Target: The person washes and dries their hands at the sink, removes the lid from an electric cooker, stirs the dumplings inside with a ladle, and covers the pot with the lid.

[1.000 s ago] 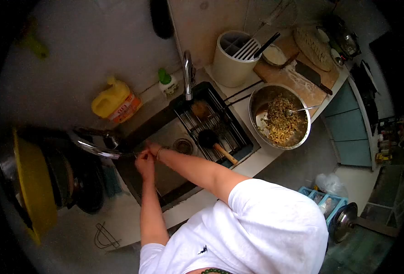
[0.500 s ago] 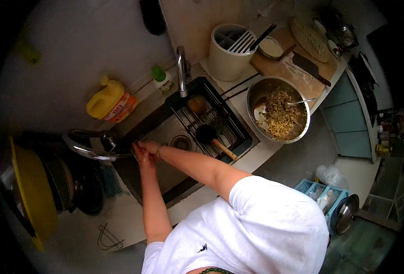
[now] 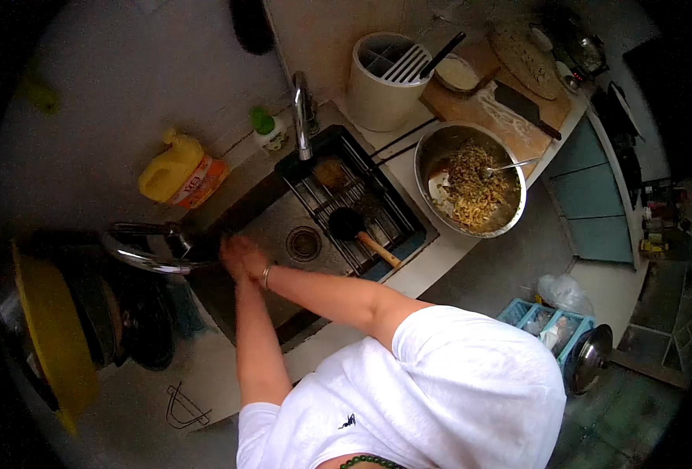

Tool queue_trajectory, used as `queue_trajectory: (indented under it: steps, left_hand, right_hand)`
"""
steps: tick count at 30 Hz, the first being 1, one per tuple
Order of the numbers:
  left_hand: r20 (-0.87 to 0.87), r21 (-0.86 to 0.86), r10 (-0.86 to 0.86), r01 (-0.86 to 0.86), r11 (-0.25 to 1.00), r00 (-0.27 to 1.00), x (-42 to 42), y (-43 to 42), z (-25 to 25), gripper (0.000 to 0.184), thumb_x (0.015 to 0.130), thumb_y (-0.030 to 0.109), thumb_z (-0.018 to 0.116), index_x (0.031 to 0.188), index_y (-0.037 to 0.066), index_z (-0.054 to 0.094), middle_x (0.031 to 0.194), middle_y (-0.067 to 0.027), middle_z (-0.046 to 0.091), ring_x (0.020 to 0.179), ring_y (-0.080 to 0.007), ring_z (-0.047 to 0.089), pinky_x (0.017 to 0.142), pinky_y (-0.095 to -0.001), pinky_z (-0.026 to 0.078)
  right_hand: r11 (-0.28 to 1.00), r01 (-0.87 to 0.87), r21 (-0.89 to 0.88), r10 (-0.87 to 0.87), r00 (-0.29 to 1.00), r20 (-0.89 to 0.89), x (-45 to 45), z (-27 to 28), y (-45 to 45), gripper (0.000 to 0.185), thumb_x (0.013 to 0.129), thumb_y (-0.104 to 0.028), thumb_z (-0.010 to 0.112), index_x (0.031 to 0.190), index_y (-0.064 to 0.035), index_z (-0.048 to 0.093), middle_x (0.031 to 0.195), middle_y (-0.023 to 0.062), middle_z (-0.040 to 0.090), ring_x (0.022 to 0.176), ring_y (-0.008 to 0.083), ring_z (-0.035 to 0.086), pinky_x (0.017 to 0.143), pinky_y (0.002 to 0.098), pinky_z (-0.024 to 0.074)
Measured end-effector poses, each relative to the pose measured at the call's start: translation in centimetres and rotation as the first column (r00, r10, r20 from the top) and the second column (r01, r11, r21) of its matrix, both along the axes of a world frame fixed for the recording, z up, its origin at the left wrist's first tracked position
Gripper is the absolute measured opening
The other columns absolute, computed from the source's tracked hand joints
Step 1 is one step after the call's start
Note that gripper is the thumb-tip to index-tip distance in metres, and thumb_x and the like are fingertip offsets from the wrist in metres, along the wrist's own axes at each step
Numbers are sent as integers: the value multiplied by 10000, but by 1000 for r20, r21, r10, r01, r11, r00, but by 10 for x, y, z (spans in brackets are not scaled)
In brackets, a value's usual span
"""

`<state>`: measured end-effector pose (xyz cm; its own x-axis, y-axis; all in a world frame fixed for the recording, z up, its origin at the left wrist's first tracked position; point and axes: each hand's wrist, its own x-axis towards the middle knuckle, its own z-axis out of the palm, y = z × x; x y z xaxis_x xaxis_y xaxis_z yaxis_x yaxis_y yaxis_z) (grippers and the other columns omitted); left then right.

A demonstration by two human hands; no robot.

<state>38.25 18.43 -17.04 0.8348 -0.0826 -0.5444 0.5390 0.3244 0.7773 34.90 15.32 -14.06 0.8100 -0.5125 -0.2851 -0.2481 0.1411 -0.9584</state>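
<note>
Over the left part of the sink (image 3: 291, 309), my two hands are pressed together below the end of a curved chrome tap (image 3: 139, 256). My right hand (image 3: 239, 252) lies across my left hand (image 3: 244, 272), with a bracelet (image 3: 265, 275) at the right wrist. The fingers overlap and blur, so their shape is unclear. No object shows between the hands. Right of them is the round drain (image 3: 304, 243). A black rack (image 3: 338, 187) in the sink's right side holds a wooden-handled brush (image 3: 377, 248).
A yellow jug (image 3: 180, 172) and a green-capped bottle (image 3: 268, 130) stand behind the sink. To the right are a steel bowl of chopped food (image 3: 471, 180), a white utensil holder (image 3: 383, 94) and a cleaver (image 3: 518, 103) on a floured board. Pans and a yellow basin (image 3: 53, 336) stand at left.
The view has shifted, so the counter items sit slightly further left and up. My hands have stayed together near the tap, and my right hand now covers more of my left hand.
</note>
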Motion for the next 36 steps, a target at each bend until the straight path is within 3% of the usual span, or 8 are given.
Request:
queue_trajectory:
  steps: [6,11,21,24,28,30,35,36]
  left_hand:
    - [-225,33,-35,44,998,974,-40,-39,83,559,925,302,401,1415,129,196,1453,-90,212,1305,-285,243,1005,-439,310]
    - [-150,-109,-96,80,991,984,-10,-9,65,572,916,328,410,1398,86,222,1446,-102,224,1286,-285,281,1008,-431,315]
    - [-366,-127,-58,12,992,929,-39,-37,95,472,916,364,459,1289,81,398,1293,-112,416,1162,-264,414,960,-397,364]
    - [-233,-307,-114,38,951,966,-18,-2,-7,360,896,384,505,1039,55,535,1038,-116,541,961,-259,506,860,-396,424]
    - [-282,-237,-31,-38,971,959,2,11,-19,378,891,380,521,659,85,479,632,-60,484,635,-219,484,643,-361,444]
    - [-313,-154,10,-61,986,950,-8,-2,21,378,899,365,508,645,87,472,612,-50,467,611,-208,469,604,-358,426]
    - [-237,374,-141,224,900,961,7,1,30,416,909,372,477,604,93,429,574,-21,413,565,-181,425,544,-354,383]
    - [-261,306,-151,230,924,953,11,5,27,339,892,406,485,941,74,437,942,-76,423,836,-243,442,730,-373,384]
  right_hand:
    - [866,-397,305,408,913,30,2,12,-49,406,929,-328,414,1197,-31,486,1175,144,512,1044,267,505,904,353,402]
    - [911,-318,-264,313,948,-62,-1,19,-14,399,929,-299,415,1224,-34,461,1205,134,493,1071,261,489,924,348,385]
    - [831,-510,-221,487,860,-154,-15,30,-52,402,929,-241,417,1277,-40,412,1266,116,454,1124,249,456,964,338,352]
    - [938,-291,186,296,955,0,-32,30,-42,408,929,-224,418,1293,-42,397,1284,110,443,1140,245,447,976,335,343]
    - [406,-128,905,-91,980,179,-52,43,-43,394,929,-196,415,1289,-36,406,1281,104,452,1131,241,459,969,336,354]
    - [867,-381,321,378,923,74,-52,39,-50,368,924,-152,396,1271,-37,433,1252,108,484,1103,241,488,941,340,387]
    - [804,-533,-263,552,834,2,-51,24,-37,312,920,-148,405,1182,-22,516,1238,106,492,1087,235,487,936,328,370]
    - [804,-541,-246,542,837,-72,-47,18,-31,324,915,-158,413,1192,-19,508,1234,117,498,1085,241,492,931,330,373]
